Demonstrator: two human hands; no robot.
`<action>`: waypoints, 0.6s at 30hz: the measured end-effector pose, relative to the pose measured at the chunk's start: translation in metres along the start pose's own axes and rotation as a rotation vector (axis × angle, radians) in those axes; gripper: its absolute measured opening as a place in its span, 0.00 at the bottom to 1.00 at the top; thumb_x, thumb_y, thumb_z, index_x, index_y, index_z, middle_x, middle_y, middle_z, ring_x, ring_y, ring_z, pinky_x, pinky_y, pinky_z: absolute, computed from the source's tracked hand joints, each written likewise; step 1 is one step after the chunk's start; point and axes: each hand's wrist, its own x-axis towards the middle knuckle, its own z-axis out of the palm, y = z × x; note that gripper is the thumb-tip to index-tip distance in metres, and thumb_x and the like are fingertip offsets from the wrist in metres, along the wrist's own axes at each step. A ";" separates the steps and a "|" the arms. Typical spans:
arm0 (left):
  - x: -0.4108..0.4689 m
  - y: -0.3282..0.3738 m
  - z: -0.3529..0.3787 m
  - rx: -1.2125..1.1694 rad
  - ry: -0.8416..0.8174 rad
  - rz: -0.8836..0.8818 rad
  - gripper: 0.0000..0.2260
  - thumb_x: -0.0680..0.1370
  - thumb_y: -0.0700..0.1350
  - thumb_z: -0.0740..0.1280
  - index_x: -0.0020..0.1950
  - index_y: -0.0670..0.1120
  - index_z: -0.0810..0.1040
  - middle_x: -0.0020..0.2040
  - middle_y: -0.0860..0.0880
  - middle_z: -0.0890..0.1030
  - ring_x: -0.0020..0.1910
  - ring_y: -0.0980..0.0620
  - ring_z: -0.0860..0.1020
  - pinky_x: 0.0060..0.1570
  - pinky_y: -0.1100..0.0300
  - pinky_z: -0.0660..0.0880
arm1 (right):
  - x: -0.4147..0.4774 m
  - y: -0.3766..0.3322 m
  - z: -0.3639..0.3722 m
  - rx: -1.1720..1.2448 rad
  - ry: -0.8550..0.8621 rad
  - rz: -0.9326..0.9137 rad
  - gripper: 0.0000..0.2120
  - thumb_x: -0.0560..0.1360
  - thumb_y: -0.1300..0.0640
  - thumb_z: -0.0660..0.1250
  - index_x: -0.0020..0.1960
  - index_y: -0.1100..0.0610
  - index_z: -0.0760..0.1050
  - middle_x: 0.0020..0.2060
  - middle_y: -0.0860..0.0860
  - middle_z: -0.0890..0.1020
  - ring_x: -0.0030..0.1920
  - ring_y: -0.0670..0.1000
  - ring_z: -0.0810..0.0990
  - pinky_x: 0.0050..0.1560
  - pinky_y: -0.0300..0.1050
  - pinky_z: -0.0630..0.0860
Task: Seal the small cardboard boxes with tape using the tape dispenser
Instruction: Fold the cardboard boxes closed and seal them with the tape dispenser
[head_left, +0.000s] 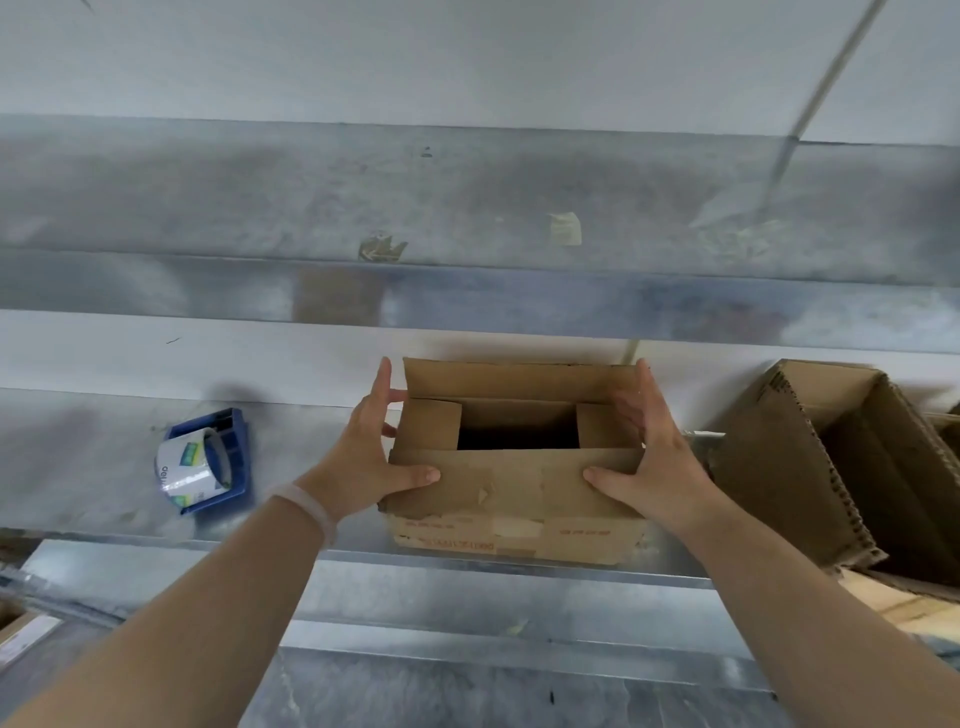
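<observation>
Your L hand (374, 460) & R hand (657, 462) are spread straight-fingered along the sides of the small cardboard box (519, 538), thumbs pressing its near flap (514, 475). The box sits on a galvanised metal shelf (93, 457), w/ the tape dispenser (208, 460) to its left and a pale wall (467, 52) behind.

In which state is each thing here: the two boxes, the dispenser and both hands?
Box: unsealed; side flaps folded in, near flap down, far flap upright.
Dispenser: lying left of the box, tape loaded, untouched.
Left hand: thumb pressing the near flap, fingers straight along the side.
Right hand: the same, on the right side.
Second box: open, tilted, untouched.
</observation>
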 end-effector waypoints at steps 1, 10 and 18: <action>-0.001 -0.001 0.001 0.003 0.006 0.004 0.55 0.66 0.51 0.77 0.73 0.66 0.35 0.67 0.60 0.61 0.55 0.55 0.73 0.42 0.66 0.78 | -0.001 0.002 0.001 0.008 0.034 -0.003 0.62 0.65 0.54 0.80 0.70 0.29 0.31 0.71 0.39 0.59 0.70 0.41 0.62 0.70 0.44 0.63; 0.004 -0.005 -0.001 0.007 -0.023 -0.008 0.53 0.65 0.54 0.76 0.72 0.69 0.39 0.71 0.66 0.55 0.57 0.54 0.73 0.46 0.62 0.80 | 0.010 0.013 -0.005 0.164 0.011 0.038 0.66 0.59 0.47 0.81 0.74 0.35 0.31 0.75 0.37 0.54 0.74 0.43 0.59 0.73 0.50 0.62; -0.005 -0.004 0.005 -0.056 0.081 0.004 0.33 0.67 0.51 0.77 0.64 0.66 0.63 0.63 0.61 0.66 0.58 0.53 0.73 0.43 0.64 0.79 | -0.002 0.014 -0.006 -0.026 0.112 0.011 0.40 0.64 0.45 0.78 0.71 0.39 0.63 0.66 0.41 0.65 0.63 0.43 0.68 0.56 0.30 0.66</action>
